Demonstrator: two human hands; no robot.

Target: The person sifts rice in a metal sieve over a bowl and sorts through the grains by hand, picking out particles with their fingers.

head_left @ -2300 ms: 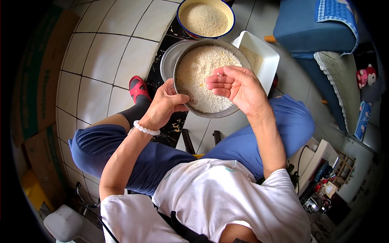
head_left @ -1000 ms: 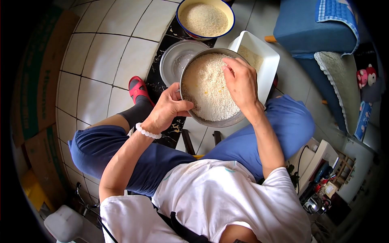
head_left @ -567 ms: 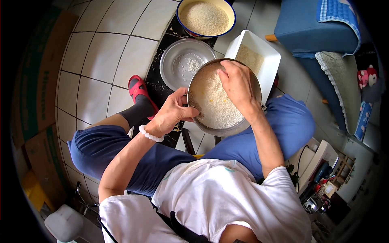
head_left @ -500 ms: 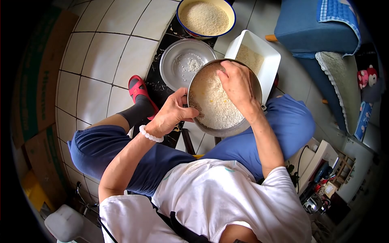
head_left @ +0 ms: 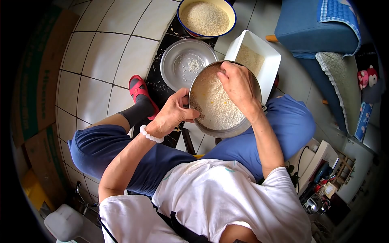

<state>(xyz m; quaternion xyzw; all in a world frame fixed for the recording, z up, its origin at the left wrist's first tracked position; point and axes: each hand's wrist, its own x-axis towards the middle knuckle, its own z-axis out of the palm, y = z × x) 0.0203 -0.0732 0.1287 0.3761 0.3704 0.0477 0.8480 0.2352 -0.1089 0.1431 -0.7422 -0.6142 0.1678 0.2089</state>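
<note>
A round metal pan (head_left: 227,133) holds white grains (head_left: 222,109), with darker bits along its left side. My left hand (head_left: 172,113), a white bead bracelet at its wrist, grips the pan's left rim between thumb and fingers. Over the pan's upper right part is my right hand (head_left: 239,85), its fingers bent at the far rim and its thumb over the grains. Whether those fingers hold the rim or grains is hidden. Just beyond, to the left, a grey basin (head_left: 167,65) has a few white grains on its bottom.
An enamel bowl (head_left: 233,24) heaped with grains stands at the top. Right of the pan sits a white rectangular tub (head_left: 272,60) with grains. A blue chair (head_left: 312,36) is at the upper right, cardboard boxes (head_left: 40,81) at the left. My knees flank the pan.
The pan has shifted right and toward my body, uncovering more of the grey basin. My right hand has turned from palm-up over the grains to palm-down by the far rim.
</note>
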